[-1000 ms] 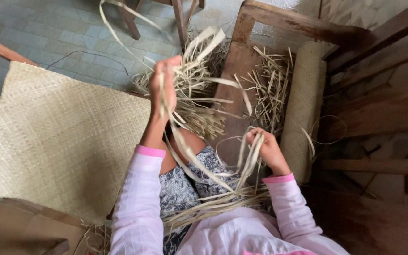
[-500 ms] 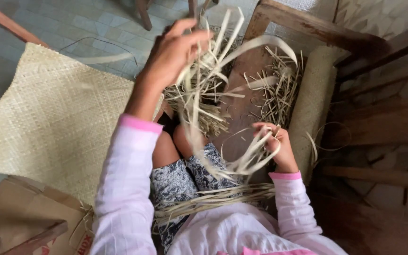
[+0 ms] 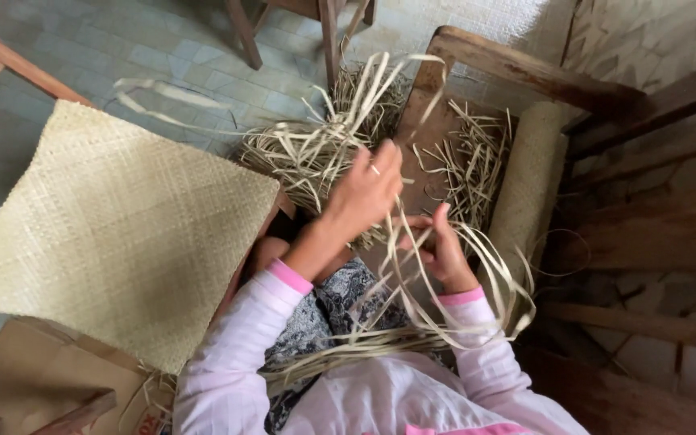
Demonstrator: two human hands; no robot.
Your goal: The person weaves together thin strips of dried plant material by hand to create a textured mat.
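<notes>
Plainly, the likeliest trouble lies in the long pale straw strips (image 3: 445, 322) themselves: they loop loosely from the fingers down across the lap and out past the right wrist, and a pull on one strand could drag neighbouring strands into a knot or snag them on the loose heap of strips (image 3: 316, 153) that lies just beyond the fingers; a thin dry strip bent sharply between the fingers might also crease or split. The left hand (image 3: 368, 193) is raised above the lap with its fingers (image 3: 384, 157) curled mostly closed around a few strips that rise past the fingertips and arch away; how firm the pinch is cannot be told, since the back of the hand faces the camera. The right hand (image 3: 441, 246) sits just beside and below it, thumb up and fingers folded round several strips that run under the palm and curve off in wide loops to the right. The two hands are near each other but do not seem to touch. To the left of the fingers a flat woven mat (image 3: 114, 234) lies spread, well apart from them. To the right of the fingers a rolled mat (image 3: 529, 185) leans inside a wooden frame (image 3: 525, 72), with more loose strips scattered between it and the hands. Beyond the fingers, chair legs (image 3: 328, 32) stand on the tiled floor (image 3: 122, 48).
</notes>
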